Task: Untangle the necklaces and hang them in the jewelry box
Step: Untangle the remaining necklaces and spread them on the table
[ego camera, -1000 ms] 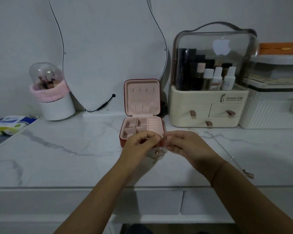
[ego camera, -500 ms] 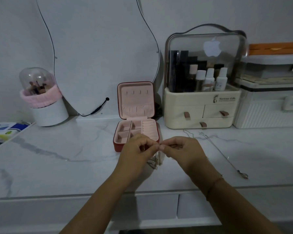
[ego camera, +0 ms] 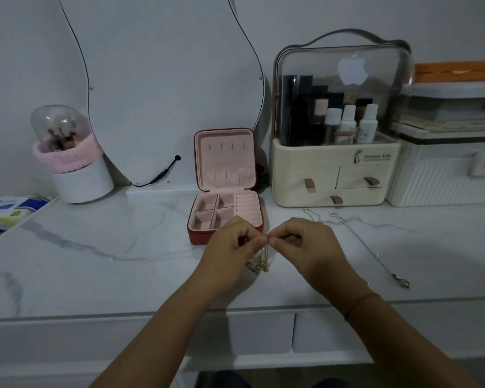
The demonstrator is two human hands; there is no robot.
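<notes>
Gold is what we are working on: the gold necklace (ego camera: 264, 259) hangs from a pinch shared by both hands, just above the marble tabletop (ego camera: 95, 261). Our left hand (ego camera: 230, 247) and our right hand (ego camera: 305, 245) each nip the chain between thumb and forefinger, the tips almost meeting and the other fingers curled in. Below the pinch, at six o'clock, the rest of the chain droops in a small bunched clump; we cannot tell how many knots remain in it. At twelve o'clock from our hands the jewelry box (ego camera: 200, 237) stands open, its lid upright, and the four hooks (ego camera: 226, 147) in the lid are all bare. At three o'clock from the right hand a silver necklace (ego camera: 367, 247) lies stretched out in a long line on the marble, apart from the gold one and seemingly already freed. By our reckoning the separating is partly done, while this chain needs loosening and both hangings are yet to come.
</notes>
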